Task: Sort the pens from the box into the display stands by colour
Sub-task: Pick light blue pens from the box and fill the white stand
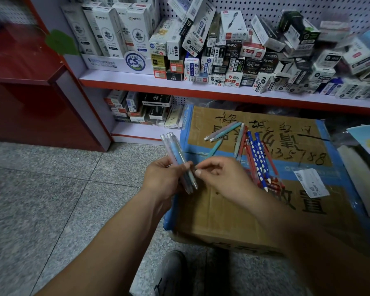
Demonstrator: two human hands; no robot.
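My left hand point(161, 180) grips a small bundle of pale pens point(175, 150), light blue and pinkish, their tips pointing down and right. My right hand point(220, 178) pinches a teal pen point(212, 150) at its lower end, right beside the bundle. Both hands hover over the near left corner of a closed cardboard box point(233, 212). On the box lid lie loose pens: pale teal and pink ones point(224, 130) further back, red ones point(245, 149) and blue ones with white dots point(259, 154) to the right.
A red-edged shelf point(201, 87) behind the box is crowded with pen cartons; a lower shelf point(137, 130) holds more. A red cabinet point(30, 92) stands at the left. Grey tiled floor point(51, 199) lies to the left. My shoe point(171, 272) is below.
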